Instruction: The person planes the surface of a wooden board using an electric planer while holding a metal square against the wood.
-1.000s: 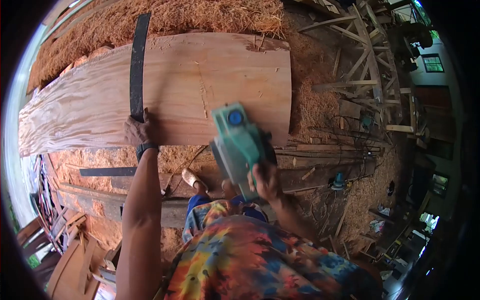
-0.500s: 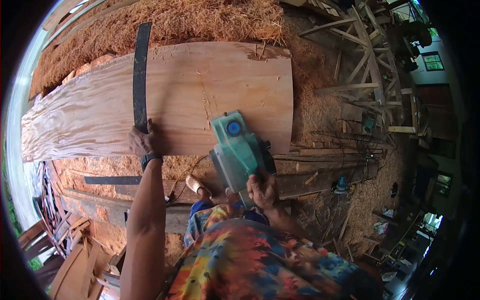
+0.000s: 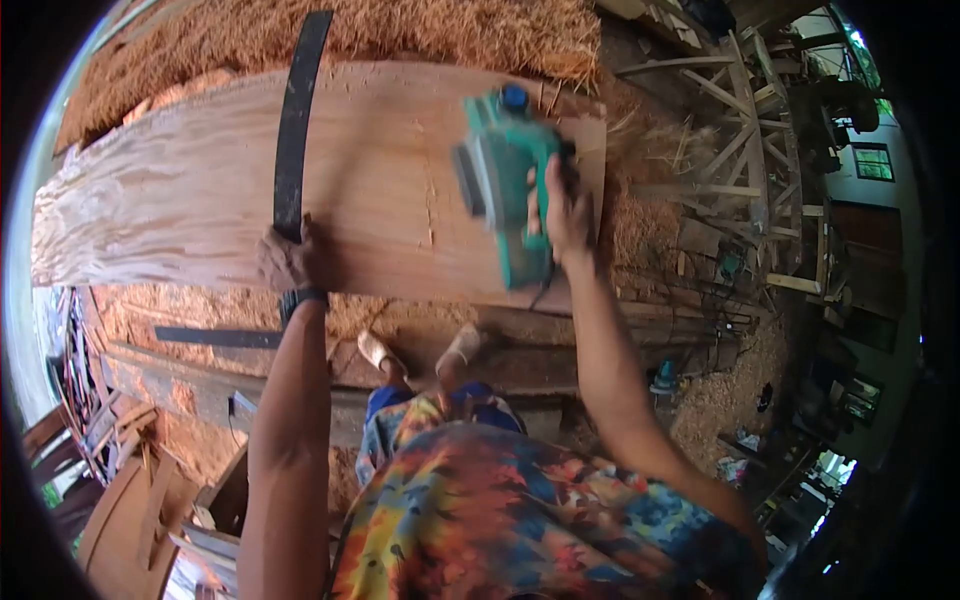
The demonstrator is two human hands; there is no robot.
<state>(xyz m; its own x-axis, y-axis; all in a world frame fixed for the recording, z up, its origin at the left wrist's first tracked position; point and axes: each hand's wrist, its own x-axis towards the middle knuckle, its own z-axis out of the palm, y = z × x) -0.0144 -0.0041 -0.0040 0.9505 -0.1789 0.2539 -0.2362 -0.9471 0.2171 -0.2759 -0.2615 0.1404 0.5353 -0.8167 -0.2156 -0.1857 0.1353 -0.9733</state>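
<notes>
A broad wooden board (image 3: pixel 385 190) stretches across the view, with strong wavy grain toward its left end. Lying crosswise over it is a long flat black straightedge (image 3: pixel 298 125). My left hand (image 3: pixel 284 262) is closed around the straightedge's near end, at the front edge of the board. In my right hand (image 3: pixel 566 215) is a green electric planer (image 3: pixel 512 175), gripped by its handle and slightly blurred. It is over the right part of the board; whether its base touches the wood I cannot tell. Curled shavings (image 3: pixel 431 215) lie on the board left of the planer.
A thick heap of shavings (image 3: pixel 450 40) lies behind the board. A second black strip (image 3: pixel 218 337) and long timbers (image 3: pixel 340 400) are on the near side, by my feet. At the right stand wooden trestles (image 3: pixel 745 150); another blue-green tool (image 3: pixel 664 377) sits on the ground.
My right hand has moved the planer from the board's near edge up and rightward, over the board's right part. My left hand keeps its grip on the straightedge. The view has shifted slightly.
</notes>
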